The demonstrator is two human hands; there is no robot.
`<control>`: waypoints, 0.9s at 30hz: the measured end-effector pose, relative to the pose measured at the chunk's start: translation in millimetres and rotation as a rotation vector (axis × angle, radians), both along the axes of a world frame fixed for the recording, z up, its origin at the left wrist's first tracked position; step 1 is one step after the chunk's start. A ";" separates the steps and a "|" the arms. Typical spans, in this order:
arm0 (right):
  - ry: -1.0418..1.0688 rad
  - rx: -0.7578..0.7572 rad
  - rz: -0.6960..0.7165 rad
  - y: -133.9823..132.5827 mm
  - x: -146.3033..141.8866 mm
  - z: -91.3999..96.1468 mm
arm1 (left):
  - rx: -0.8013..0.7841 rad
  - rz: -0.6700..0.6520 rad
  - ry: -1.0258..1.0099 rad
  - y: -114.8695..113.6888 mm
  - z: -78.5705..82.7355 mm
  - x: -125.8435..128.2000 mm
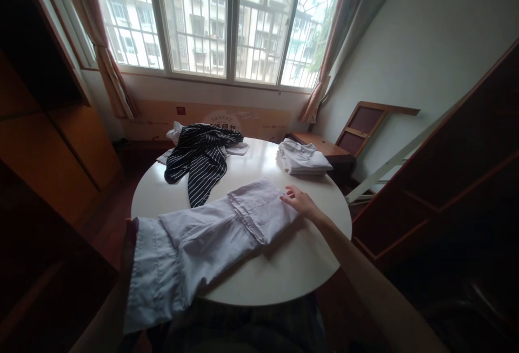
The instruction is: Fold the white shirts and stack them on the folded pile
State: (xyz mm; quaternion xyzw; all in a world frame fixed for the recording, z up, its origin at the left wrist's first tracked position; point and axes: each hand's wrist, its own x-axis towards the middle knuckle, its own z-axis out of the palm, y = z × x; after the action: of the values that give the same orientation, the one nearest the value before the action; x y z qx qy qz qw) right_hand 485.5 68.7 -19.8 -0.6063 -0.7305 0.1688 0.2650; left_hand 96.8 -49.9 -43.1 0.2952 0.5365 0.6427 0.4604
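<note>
A long white garment, folded over into layers, lies slantwise across the front of the round table, and its left end hangs past the edge. At that end my left hand is closed on the cloth; most of its fingers are hidden behind the fabric. My right hand rests at the garment's other end with its fingers apart, the fingertips touching the cloth. Behind the garment lies a crumpled black-and-white striped garment. A stack of folded white clothes sits at the table's back right.
The round white table stands before a barred window with tied curtains. More white cloth shows behind the striped garment. A wooden chair is beyond the table on the right, near a pale ladder-like frame. Orange-brown cabinets stand left.
</note>
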 end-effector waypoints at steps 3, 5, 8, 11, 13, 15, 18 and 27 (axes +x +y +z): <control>-0.004 -0.031 -0.069 -1.2 3.3 -8.1 | -0.100 0.007 0.071 -22.5 4.1 -13.3; 0.061 -0.033 -0.125 -5.2 3.2 -9.8 | -0.143 -0.015 0.212 -30.3 12.5 -12.8; 0.092 0.008 -0.265 -15.6 6.8 -11.0 | -0.122 -0.101 0.401 -32.1 21.6 -2.5; 0.025 0.060 -0.386 -35.2 18.2 -13.2 | -0.185 -0.213 0.415 -25.6 19.7 8.4; 0.001 0.049 -0.385 -53.2 29.1 -14.2 | -0.222 -0.222 0.443 -18.6 15.7 13.3; 0.012 0.008 -0.318 -72.1 40.2 -13.5 | -0.162 -0.169 0.552 -10.3 14.0 16.6; 0.082 -0.053 -0.214 -94.7 52.2 -9.8 | -0.012 -0.126 0.680 6.6 19.6 18.8; 0.138 0.085 -0.074 -104.8 54.3 -0.3 | 0.214 0.083 1.308 77.3 31.9 21.8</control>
State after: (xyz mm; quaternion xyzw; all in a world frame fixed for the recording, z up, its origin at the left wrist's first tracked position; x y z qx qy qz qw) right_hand 539.8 -36.1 -20.1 -0.6080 -0.6942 0.1689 0.3463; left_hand 118.6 27.4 -11.2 0.6477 0.6496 0.3977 -0.0171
